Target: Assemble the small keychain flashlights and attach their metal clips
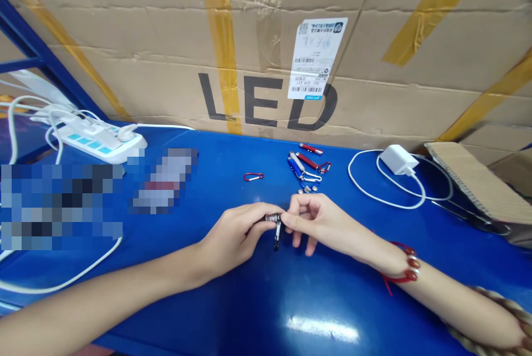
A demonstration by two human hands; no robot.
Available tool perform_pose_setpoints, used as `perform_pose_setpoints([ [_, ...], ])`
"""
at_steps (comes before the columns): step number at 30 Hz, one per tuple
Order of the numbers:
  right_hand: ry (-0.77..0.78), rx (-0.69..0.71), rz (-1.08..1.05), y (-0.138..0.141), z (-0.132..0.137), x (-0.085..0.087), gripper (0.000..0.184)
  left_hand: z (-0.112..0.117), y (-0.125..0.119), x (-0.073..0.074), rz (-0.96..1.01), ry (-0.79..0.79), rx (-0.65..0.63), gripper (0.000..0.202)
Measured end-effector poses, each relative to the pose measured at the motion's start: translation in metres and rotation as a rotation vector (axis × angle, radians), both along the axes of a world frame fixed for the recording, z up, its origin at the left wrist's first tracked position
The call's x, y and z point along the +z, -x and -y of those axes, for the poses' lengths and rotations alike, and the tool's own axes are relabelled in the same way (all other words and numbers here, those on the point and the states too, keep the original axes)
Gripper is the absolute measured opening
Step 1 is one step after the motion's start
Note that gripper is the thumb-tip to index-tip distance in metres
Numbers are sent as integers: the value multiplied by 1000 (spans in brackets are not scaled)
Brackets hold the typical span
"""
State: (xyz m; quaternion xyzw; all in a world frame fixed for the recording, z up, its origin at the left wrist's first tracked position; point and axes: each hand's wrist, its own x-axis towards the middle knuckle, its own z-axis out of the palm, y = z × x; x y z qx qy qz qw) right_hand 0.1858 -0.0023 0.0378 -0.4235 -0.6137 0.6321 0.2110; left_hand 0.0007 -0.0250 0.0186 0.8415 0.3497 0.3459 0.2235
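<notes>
The left hand point(235, 234) gripped a small black torch point(272, 217) between its thumb and fingers, with most of the barrel hidden inside the grasp. The right hand point(318, 222) was closed in a pinch on the torch's other end, thumb against forefinger, while its remaining fingers curled loosely below. The torch lay roughly level in the air above the near middle of the blue table point(233, 311), and a dark snap hook point(277, 235) with a bright metal strip hung down from it between the two hands. Just beyond the right hand, a few small round metal pieces point(307, 190) sat in a row on the table. Behind them lay a blue torch point(296, 168) with a silver torch point(294, 158) close beside it, then a red torch point(306, 160) with a hook at its end, and farther back another red torch point(311, 149). A loose red snap hook point(253, 177) rested apart, to the left of that group. On the right stood a white charger point(399, 160) with its cable looped around it, near a spiral notebook point(477, 184). A white power strip point(102, 143) lay at the far left, and a large cardboard box point(158, 51) marked LED rose along the back edge. A red beaded bracelet point(411, 264) circled the right wrist.
</notes>
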Motion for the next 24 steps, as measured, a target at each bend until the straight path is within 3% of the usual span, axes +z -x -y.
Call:
perform_pose_setpoints([
  [6, -393, -5, -3, 4, 0, -3, 34, -6, 1, -2, -28, -133, 86, 15],
  [10, -538, 67, 22, 14, 12, 4, 34, 0, 1, -3, -98, -212, 30, 16],
  [16, -504, 57, 25, 25, 28, 3, 35, 8, -4, -3, -41, -121, 39, 19],
  [20, -381, 52, 24, 28, 31, 4, 39, 14, -8, -1, 112, 8, 86, 16],
  [24, -234, 58, -45, 30, 31, 5, 34, 17, -9, -4, 254, 126, 90, 40],
])
